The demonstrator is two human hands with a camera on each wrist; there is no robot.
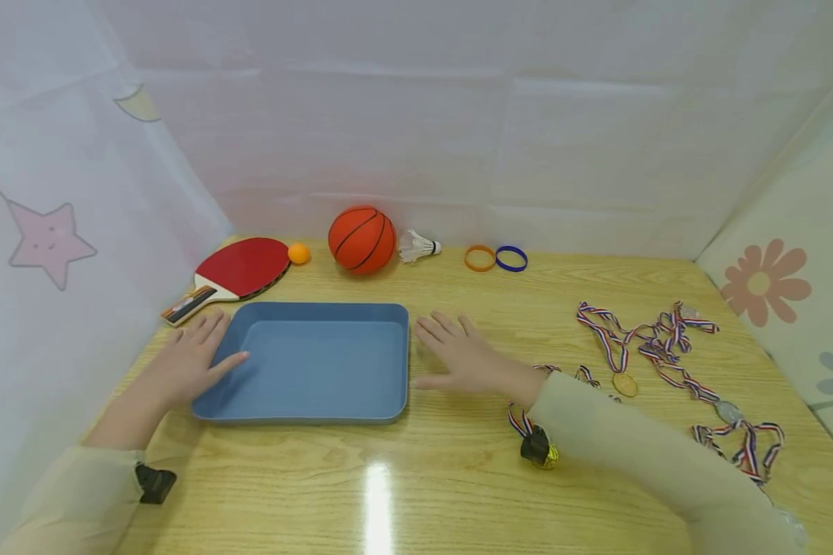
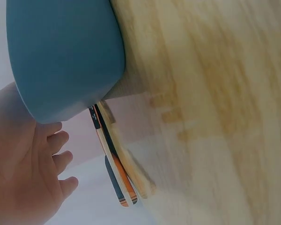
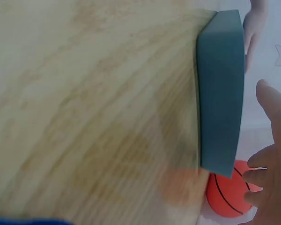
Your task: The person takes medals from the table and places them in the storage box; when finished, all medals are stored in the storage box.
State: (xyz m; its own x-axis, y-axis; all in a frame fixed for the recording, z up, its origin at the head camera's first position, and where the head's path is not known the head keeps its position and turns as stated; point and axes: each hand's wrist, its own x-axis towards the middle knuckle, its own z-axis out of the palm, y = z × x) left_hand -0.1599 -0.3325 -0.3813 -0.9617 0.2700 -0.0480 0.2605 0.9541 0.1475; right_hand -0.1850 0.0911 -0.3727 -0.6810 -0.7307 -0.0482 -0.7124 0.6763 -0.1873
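Observation:
A shallow blue tray (image 1: 319, 412) lies on the wooden table (image 1: 458, 478), with nothing in it. My left hand (image 1: 193, 358) lies flat at the tray's left wall, fingers straight, thumb over the rim. My right hand (image 1: 458, 356) rests flat on the table just right of the tray, thumb near its right wall. The left wrist view shows the tray's outer wall (image 2: 61, 56) with my left hand (image 2: 28, 173) beside it. The right wrist view has the tray's side (image 3: 221, 89) and my right hand (image 3: 271, 154) close by.
Behind the tray lie a red table-tennis bat (image 1: 232, 274), an orange ball (image 1: 298, 253), a small basketball (image 1: 362, 239), a shuttlecock (image 1: 418, 247), and orange (image 1: 480, 258) and blue (image 1: 511, 258) wristbands. Several ribboned medals (image 1: 666, 354) sprawl on the right. White curtains enclose three sides.

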